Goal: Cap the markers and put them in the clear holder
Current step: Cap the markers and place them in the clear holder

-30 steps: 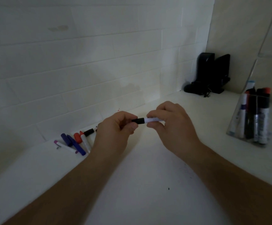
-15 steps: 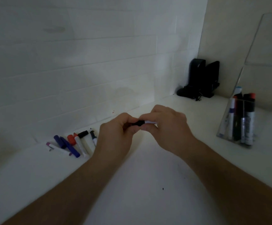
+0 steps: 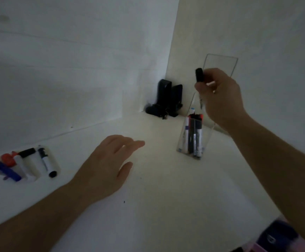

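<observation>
Upper right of frame: right hand (image 3: 221, 99) fingers clamped on black-capped marker (image 3: 199, 75), axis near vertical, directly above clear holder (image 3: 184, 140) (left hand (image 3: 108, 164) splayed, empty).

The scene is dim and greyish, with low contrast throughout. The brightest patch is on the desk (image 3: 148, 179), just beyond the left hand (image 3: 108, 166); from that patch the surface darkens toward the near edge and both forearms fall into deep shadow. The walls are flat and murky. Motion blur smears the markers (image 3: 20, 164) lying far left of the left hand, and the dark object (image 3: 279, 237) at the lower right corner. Wide-angle distortion bends the wall seams. The clear holder (image 3: 219, 70) shows only faint edge outlines, without glare
</observation>
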Demonstrator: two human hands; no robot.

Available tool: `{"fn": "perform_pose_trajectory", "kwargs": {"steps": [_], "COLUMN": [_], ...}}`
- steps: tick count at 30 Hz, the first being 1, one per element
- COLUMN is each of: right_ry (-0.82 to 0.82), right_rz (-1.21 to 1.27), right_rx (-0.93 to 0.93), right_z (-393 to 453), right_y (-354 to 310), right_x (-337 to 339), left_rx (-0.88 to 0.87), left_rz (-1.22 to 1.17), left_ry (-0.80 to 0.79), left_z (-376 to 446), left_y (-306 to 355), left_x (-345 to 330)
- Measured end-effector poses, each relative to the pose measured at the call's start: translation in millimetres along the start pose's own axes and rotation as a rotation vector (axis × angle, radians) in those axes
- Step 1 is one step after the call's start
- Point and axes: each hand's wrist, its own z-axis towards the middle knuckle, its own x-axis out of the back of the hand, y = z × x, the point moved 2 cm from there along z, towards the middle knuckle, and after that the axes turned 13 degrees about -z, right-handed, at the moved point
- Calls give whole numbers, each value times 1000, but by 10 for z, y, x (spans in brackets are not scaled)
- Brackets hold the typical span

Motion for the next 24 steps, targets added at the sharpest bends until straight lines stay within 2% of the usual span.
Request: {"fn": "perform_pose_trajectory", "kwargs": {"steps": [2, 5, 14, 17, 20, 22, 24], "right_ry": [-80, -176, -236, -174, -42, -103, -237], "right_rz": [-171, -345, -772, -721, -549, -367, -141], "right_rx": [-51, -3, 215, 78, 132, 217, 243], "right_z": [-21, -158, -445, -437, -546, -643, -746], "right_y": [234, 449, 713, 615, 102, -355, -767], "right_x": [13, -84, -389, -408, -551, -755, -1077], "left_rx": [2, 47, 17, -12, 24, 141, 360], "left_rz": [-13, -18, -33, -37, 8, 51, 99], "left_ry": [-42, -86, -43, 6, 57, 130, 187], "left_z": [-18, -31, -67, -51, -27, -30, -98], "left_y": [-8, -36, -113, -222, -424, -609, -835], "left_x": [-45, -81, -8, 89, 383, 698, 1040]}}
